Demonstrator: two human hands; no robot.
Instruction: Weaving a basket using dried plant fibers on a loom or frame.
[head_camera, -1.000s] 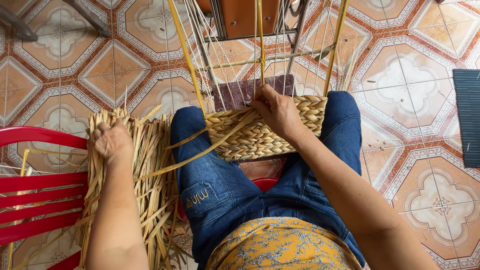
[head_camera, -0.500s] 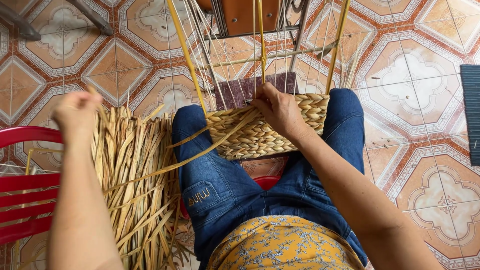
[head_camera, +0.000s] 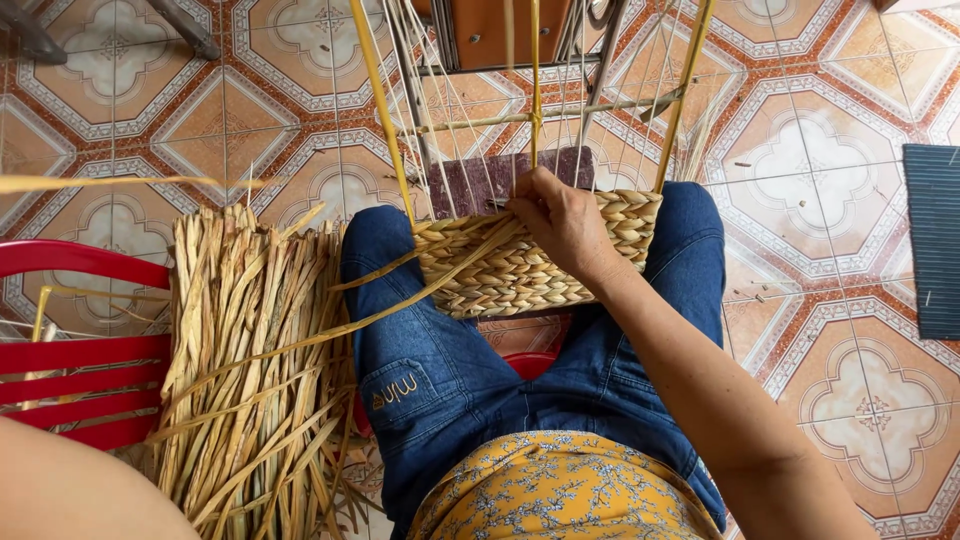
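The woven basket (head_camera: 530, 265) is braided dry plant fibre, straw-coloured, rough and matt, and the bundle of loose strands (head_camera: 250, 370) beside it is the same dull, coarse, flat-bladed material. The floor tiles (head_camera: 830, 130) are glazed ceramic with a smooth, faintly glossy patterned face, while the chair (head_camera: 70, 360) is red moulded plastic with a smooth sheen. The jeans (head_camera: 440, 390) are blue denim cloth, matt with visible stitched seams, and the shirt (head_camera: 550, 490) is soft yellow printed fabric.
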